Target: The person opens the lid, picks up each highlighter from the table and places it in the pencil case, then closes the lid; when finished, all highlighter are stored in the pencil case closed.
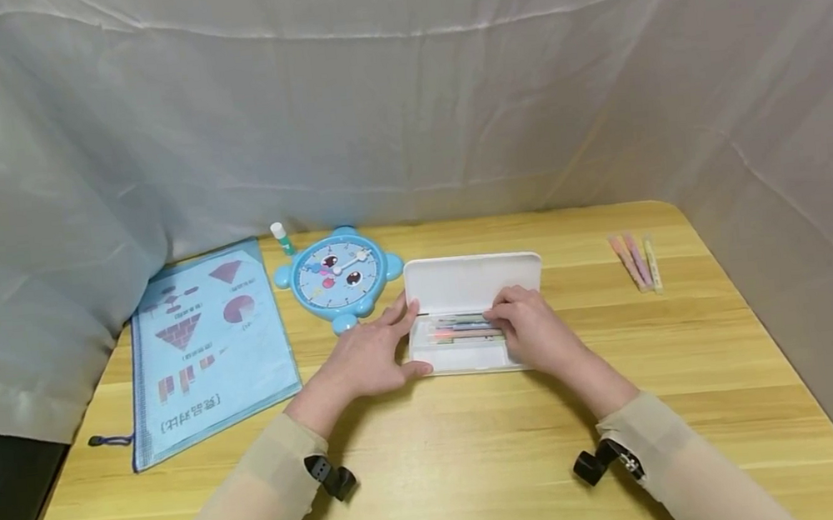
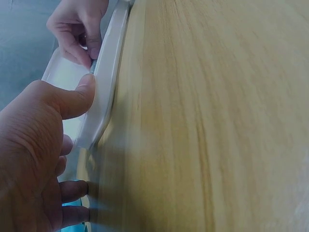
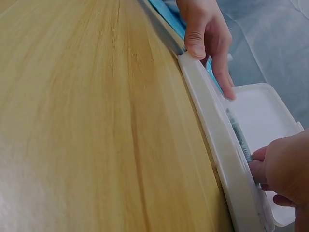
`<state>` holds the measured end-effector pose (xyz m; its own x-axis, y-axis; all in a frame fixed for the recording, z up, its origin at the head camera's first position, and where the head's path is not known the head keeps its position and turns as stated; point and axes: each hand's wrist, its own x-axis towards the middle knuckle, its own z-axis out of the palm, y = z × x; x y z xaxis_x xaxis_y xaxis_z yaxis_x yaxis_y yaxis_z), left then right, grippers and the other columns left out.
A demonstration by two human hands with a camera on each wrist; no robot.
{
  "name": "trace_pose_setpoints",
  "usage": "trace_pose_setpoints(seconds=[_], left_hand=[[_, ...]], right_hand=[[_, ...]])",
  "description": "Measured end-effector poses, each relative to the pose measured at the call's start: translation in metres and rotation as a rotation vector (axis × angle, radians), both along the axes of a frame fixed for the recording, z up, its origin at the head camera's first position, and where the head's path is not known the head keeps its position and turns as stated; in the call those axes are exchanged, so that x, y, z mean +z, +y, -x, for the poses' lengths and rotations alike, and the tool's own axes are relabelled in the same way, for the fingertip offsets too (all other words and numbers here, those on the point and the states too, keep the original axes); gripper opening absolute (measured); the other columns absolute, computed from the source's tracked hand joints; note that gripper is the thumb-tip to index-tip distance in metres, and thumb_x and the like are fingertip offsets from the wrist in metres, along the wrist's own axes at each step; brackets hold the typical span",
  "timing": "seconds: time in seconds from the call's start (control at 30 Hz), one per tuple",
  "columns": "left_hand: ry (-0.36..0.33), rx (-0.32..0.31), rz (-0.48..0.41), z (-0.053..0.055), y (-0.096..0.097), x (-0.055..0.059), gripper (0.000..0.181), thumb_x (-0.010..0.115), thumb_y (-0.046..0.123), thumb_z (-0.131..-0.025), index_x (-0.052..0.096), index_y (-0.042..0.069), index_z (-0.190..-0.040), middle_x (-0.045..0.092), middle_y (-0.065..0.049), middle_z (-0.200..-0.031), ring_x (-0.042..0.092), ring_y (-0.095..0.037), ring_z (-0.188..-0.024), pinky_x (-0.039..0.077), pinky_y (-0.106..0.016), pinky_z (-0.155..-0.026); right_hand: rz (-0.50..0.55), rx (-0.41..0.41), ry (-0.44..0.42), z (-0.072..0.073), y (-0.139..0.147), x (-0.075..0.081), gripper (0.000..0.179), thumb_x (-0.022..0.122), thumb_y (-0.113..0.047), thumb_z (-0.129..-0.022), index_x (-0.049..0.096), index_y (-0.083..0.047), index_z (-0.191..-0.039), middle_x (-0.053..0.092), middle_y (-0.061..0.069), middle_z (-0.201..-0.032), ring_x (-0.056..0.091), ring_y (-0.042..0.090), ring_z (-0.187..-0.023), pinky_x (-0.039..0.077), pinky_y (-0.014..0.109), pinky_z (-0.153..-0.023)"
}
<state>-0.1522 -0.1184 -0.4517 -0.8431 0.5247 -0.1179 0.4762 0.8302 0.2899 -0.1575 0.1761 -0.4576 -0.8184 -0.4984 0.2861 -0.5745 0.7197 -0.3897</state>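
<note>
A white pencil case [image 1: 473,280] lies on the table with its lid raised at the back. Several pens [image 1: 463,333] lie lengthwise inside it. At the case's left end, my left hand [image 1: 371,356] rests with thumb and forefinger spread, the thumb [image 3: 196,44] at the front corner and the forefinger near the hinge. My right hand [image 1: 536,330] reaches into the right part of the case. Its thumb and fingers pinch the end of a grey-green pen [image 3: 241,140]; the fingers hide that end.
Left of the case lie a blue toy clock [image 1: 335,276], a glue stick [image 1: 282,238] and a blue zip document pouch [image 1: 210,347]. Several pastel markers [image 1: 637,264] lie at the right on the wooden table [image 1: 443,458]. A grey curtain [image 1: 402,111] hangs behind.
</note>
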Motion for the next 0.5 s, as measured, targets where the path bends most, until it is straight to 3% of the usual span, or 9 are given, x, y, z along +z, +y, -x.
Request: trace_pose_setpoints(seconds=[0.27,0.5], left_hand=[[-0.002,0.013,-0.003,-0.002,-0.002,-0.001,0.104,0.067,0.072,-0.091,0.022,0.018,-0.168,0.012,-0.004,-0.175,0.057,-0.039,-0.135,0.054,-0.042,-0.08],[0.007,0.001,-0.002,0.001,0.001,0.0,0.104,0.066,0.072,-0.091,0.022,0.018,-0.168,0.01,-0.004,-0.175,0.059,-0.039,-0.133,0.054,-0.042,-0.08]], right_hand=[[0.034,0.008,-0.007,-0.001,-0.002,-0.003,0.015,0.072,0.012,-0.09,0.081,0.001,-0.096,0.069,0.008,-0.093,0.063,0.027,-0.092,0.052,0.047,-0.084],[0.132,-0.003,-0.02,0.0,0.013,0.011,0.012,0.072,0.01,-0.093,0.079,0.003,-0.1,0.07,0.01,-0.097,0.065,0.027,-0.092,0.056,0.045,-0.084]])
